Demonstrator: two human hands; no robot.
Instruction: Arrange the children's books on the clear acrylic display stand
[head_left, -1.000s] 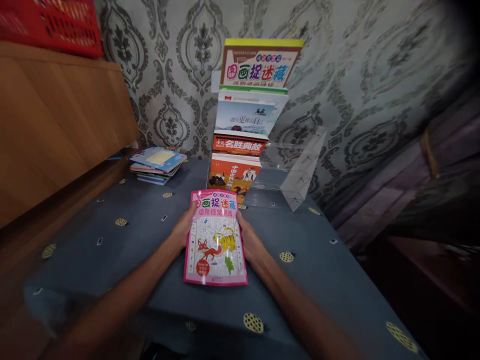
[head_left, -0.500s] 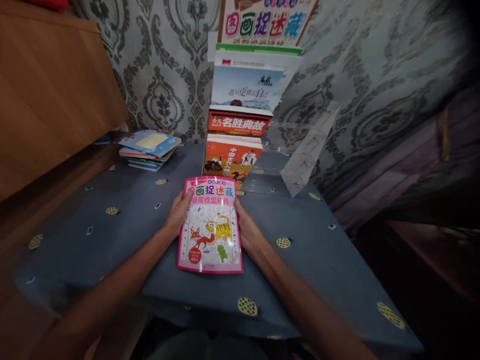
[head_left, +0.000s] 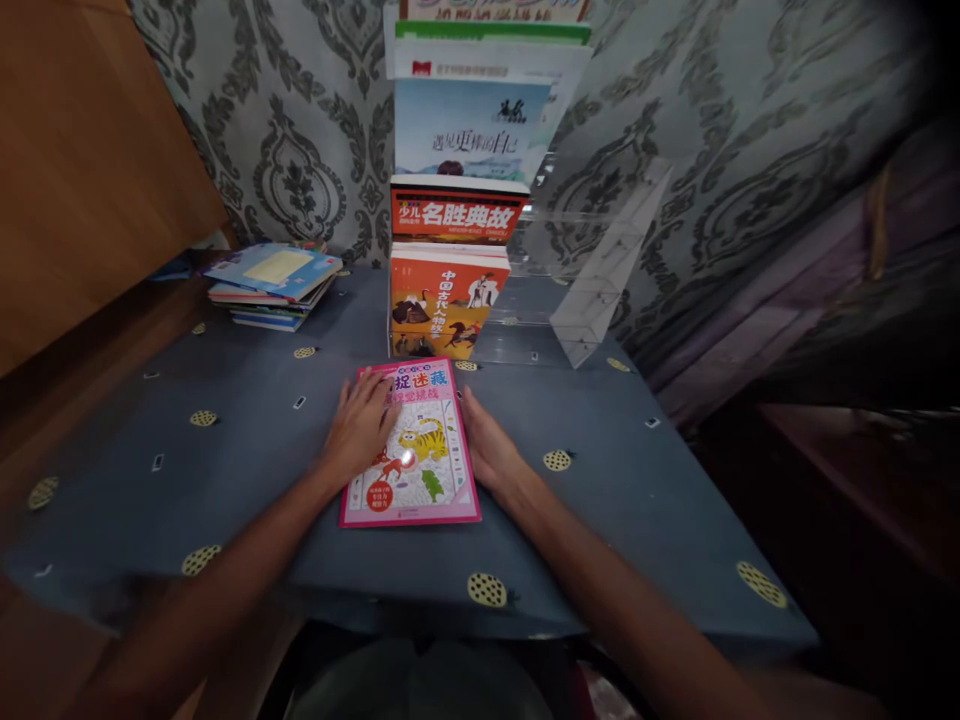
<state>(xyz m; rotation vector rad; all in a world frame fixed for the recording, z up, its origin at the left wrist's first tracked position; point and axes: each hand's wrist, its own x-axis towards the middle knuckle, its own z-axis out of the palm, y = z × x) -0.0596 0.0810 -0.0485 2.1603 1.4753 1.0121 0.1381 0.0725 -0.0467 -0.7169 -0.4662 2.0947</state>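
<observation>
A pink-bordered picture book [head_left: 416,480] with a yellow tiger and a red fox on its cover lies flat on the table in front of me. My left hand [head_left: 360,428] rests on its upper left part, fingers stretched out over the cover and hiding some of the title and fox. Along the book's right edge is my right hand [head_left: 489,447], its thumb side up and fingers extended, not wrapped around the book. Just behind the book stands a clear tiered rack [head_left: 600,275] with an orange book [head_left: 450,300] on its lowest tier.
Higher tiers hold a red book [head_left: 459,214] and a pale blue book [head_left: 480,130]. Several books form a stack [head_left: 274,275] at the back left, near a wooden cabinet [head_left: 90,150]. A blue cloth with a pineapple pattern covers the table [head_left: 600,530].
The picture book has come down from between both hands to lie flat on the table. My left hand has moved onto its cover, and my right hand has loosened. The view has shifted slightly.
</observation>
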